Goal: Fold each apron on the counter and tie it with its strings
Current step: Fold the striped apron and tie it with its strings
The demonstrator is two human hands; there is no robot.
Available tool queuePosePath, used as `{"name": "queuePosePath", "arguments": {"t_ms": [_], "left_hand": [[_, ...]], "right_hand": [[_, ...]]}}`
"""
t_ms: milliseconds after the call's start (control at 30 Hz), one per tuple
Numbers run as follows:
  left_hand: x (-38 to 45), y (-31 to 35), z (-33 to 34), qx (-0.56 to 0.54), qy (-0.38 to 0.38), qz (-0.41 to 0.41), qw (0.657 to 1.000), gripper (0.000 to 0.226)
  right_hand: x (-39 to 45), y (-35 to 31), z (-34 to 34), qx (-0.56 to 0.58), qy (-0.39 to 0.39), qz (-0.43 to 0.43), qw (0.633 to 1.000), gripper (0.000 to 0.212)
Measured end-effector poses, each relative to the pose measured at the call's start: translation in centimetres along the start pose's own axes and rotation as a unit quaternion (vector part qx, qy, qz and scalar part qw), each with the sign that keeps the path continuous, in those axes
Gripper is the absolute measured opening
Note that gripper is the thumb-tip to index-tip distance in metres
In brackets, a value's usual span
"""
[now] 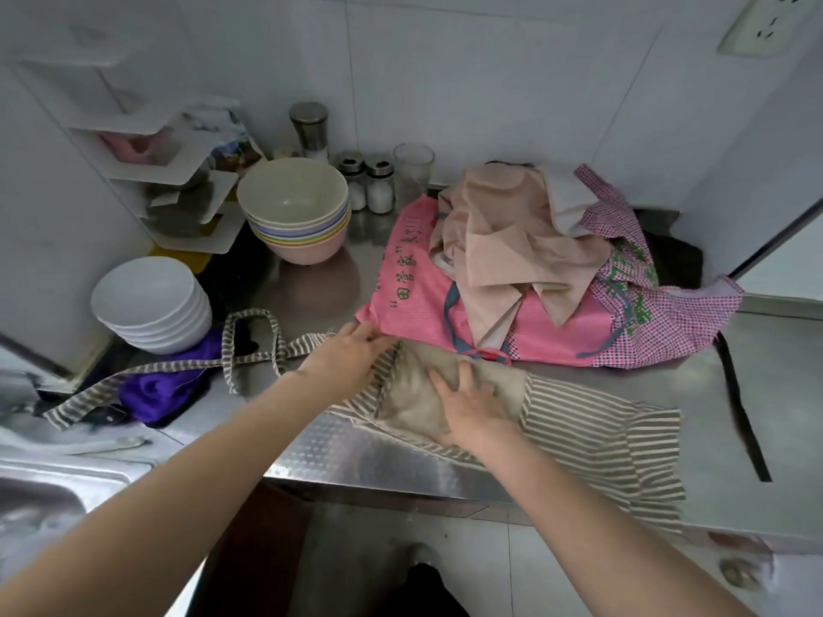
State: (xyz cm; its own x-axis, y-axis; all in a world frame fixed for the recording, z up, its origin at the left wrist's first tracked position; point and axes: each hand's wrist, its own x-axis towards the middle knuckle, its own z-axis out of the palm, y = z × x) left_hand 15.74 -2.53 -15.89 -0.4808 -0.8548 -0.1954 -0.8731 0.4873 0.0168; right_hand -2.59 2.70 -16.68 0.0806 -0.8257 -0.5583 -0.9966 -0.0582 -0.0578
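A grey-and-white striped apron (592, 434) lies spread on the steel counter (757, 394) in front of me, with a plain beige pocket panel in its middle. My right hand (472, 407) presses flat on that panel, fingers apart. My left hand (352, 358) rests on the apron's upper left edge, where its striped strings (249, 345) trail left across the counter; whether it pinches the cloth I cannot tell. Behind it lies a heap of other aprons: a pink one with green lettering (409, 278), a beige one (512, 233) on top and a pink checked one (659, 313).
Stacked white bowls (151, 300) and stacked coloured bowls (294, 207) stand at the left and back. A purple cloth (156, 389) lies by the sink (40, 501). Shakers (378, 184), a glass and a corner shelf line the wall. A black strap (739, 411) lies at the right.
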Motion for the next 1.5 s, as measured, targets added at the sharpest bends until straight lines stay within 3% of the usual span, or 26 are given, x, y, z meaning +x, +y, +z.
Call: {"name": "queuePosePath", "arguments": {"t_ms": [100, 200, 333, 400, 467, 500, 533, 600, 700, 867, 1033, 1133, 1233, 1300, 1400, 1500], "left_hand": [[-0.1, 1.1, 2.4, 0.071, -0.102, -0.020, 0.992, 0.066], [-0.3, 1.4, 3.9, -0.004, -0.147, -0.059, 0.987, 0.073], [0.6, -0.3, 2.6, -0.070, -0.179, -0.027, 0.981, 0.079], [0.6, -1.0, 1.1, -0.194, -0.110, -0.046, 0.974, 0.064], [0.2, -2.2, 0.1, -0.268, 0.044, -0.152, 0.950, 0.037], [0.0, -2.9, 0.0, -0.278, 0.086, -0.226, 0.929, 0.026], [-0.3, -3.5, 0.0, -0.276, 0.085, -0.284, 0.914, 0.023], [-0.9, -4.4, 0.6, -0.252, -0.017, -0.335, 0.908, 0.036], [-0.9, -4.4, 2.0, -0.258, -0.105, -0.329, 0.902, 0.049], [-0.2, -3.7, 2.4, -0.409, -0.075, -0.308, 0.856, 0.043], [0.3, -3.1, 2.2, -0.445, -0.079, -0.256, 0.855, 0.043], [0.8, -2.5, 2.2, -0.436, -0.122, -0.226, 0.862, 0.038], [0.9, -2.0, 1.3, -0.438, -0.160, -0.187, 0.865, 0.032], [0.5, -1.8, 1.2, -0.440, -0.175, -0.177, 0.863, 0.013], [-0.6, -2.6, 1.5, -0.400, -0.213, -0.152, 0.878, 0.007], [-1.4, -3.8, 1.8, -0.389, -0.235, -0.110, 0.884, 0.035]], "right_hand": [[0.1, 0.0, -0.1, 0.003, -0.013, 0.000, 1.000, 0.095], [0.3, 0.2, 0.0, 0.003, -0.024, 0.006, 1.000, 0.099], [0.7, 0.2, 0.3, 0.007, -0.035, 0.014, 0.999, 0.103], [0.9, 0.2, 0.2, 0.004, -0.037, 0.016, 0.999, 0.104], [1.0, 0.0, 0.1, 0.001, -0.043, 0.018, 0.999, 0.105], [1.1, -0.1, 0.1, -0.003, -0.045, 0.021, 0.999, 0.107], [1.1, -0.2, 0.0, -0.013, -0.048, 0.022, 0.999, 0.107], [1.2, -0.6, -0.1, -0.035, -0.052, 0.026, 0.998, 0.108], [1.6, -1.1, -0.1, -0.050, -0.056, 0.036, 0.997, 0.109], [1.4, -0.8, 0.2, -0.051, -0.051, 0.036, 0.997, 0.103], [1.0, 0.1, 0.0, -0.085, -0.059, 0.041, 0.994, 0.088], [0.9, 0.1, -2.1, -0.120, -0.069, 0.056, 0.989, 0.075], [1.6, -2.3, -4.4, -0.020, 0.024, -0.003, 1.000, 0.046], [2.1, -5.1, -5.0, 0.101, 0.078, -0.081, 0.988, 0.045], [3.0, -8.3, -4.1, 0.167, 0.033, -0.133, 0.976, 0.056], [3.9, -7.9, -2.9, 0.196, -0.019, -0.114, 0.974, 0.074]]}}
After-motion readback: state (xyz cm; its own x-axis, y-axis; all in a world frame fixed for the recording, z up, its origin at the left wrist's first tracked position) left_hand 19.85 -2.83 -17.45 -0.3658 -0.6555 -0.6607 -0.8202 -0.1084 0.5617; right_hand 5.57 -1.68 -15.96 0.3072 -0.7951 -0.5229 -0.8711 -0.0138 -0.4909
